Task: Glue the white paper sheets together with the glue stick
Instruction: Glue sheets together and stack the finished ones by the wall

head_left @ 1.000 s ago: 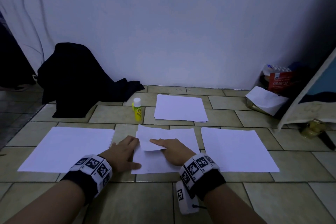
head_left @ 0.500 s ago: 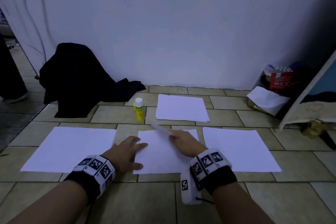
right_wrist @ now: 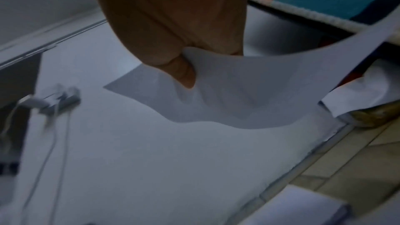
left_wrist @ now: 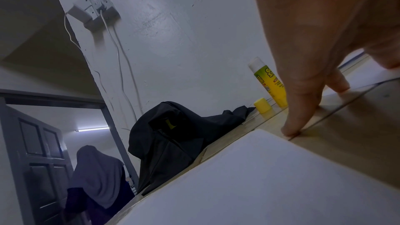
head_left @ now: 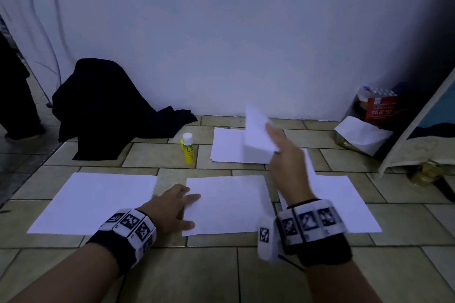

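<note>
My right hand point(head_left: 274, 141) is raised above the floor and pinches a white paper sheet point(head_left: 257, 134) between thumb and fingers; the sheet point(right_wrist: 227, 95) hangs bent and blurred under my thumb point(right_wrist: 184, 73). My left hand point(head_left: 187, 206) lies flat with straight fingers on the left edge of the middle sheet point(head_left: 229, 204). Its fingertips point(left_wrist: 303, 109) press on the tile. The yellow glue stick point(head_left: 188, 150) stands upright beyond it, untouched, with a small yellow cap point(left_wrist: 262, 105) beside the stick point(left_wrist: 270, 83).
More white sheets lie on the tiled floor: a left pile point(head_left: 96, 202), a right sheet point(head_left: 344, 204) and a far stack point(head_left: 226, 147). A black cloth heap point(head_left: 110, 110) leans on the wall. Boxes and a bag point(head_left: 369, 120) crowd the right corner. A person point(left_wrist: 97, 168) sits in the doorway.
My right hand has peeled the top sheet off the middle pile and swung it up and away to the right. My left hand has stayed on the middle sheet.
</note>
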The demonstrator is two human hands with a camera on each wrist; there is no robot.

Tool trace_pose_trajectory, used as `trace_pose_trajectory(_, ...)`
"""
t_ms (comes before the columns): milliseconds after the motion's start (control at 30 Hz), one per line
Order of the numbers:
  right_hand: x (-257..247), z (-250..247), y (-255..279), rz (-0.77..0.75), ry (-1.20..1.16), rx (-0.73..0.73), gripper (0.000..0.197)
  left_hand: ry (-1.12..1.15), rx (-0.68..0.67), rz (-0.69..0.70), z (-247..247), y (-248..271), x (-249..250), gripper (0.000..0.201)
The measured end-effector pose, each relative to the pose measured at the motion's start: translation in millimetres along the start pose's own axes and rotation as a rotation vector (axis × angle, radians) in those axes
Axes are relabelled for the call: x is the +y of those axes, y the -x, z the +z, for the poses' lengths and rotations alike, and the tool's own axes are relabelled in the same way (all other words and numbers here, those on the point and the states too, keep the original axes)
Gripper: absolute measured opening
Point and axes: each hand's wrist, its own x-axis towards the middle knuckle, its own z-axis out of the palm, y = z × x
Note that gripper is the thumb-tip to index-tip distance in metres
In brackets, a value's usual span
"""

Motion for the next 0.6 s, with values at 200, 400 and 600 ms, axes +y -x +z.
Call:
trace_pose_trajectory(200,9,67,34,0.089,0.240,-0.413,0.066,-0.014,0.021,-0.011,0,-1,4,0.081)
trace_pose_trajectory(400,7,91,39,0.094,0.374,-0.593,0.063,-0.003,0.034,-0.015,4,-4,2,0.081)
trace_pose_trajectory(600,13,92,36,0.108,0.346,-0.624,0.061,0.000,0.025,-0.020,4,-5,0,0.080)
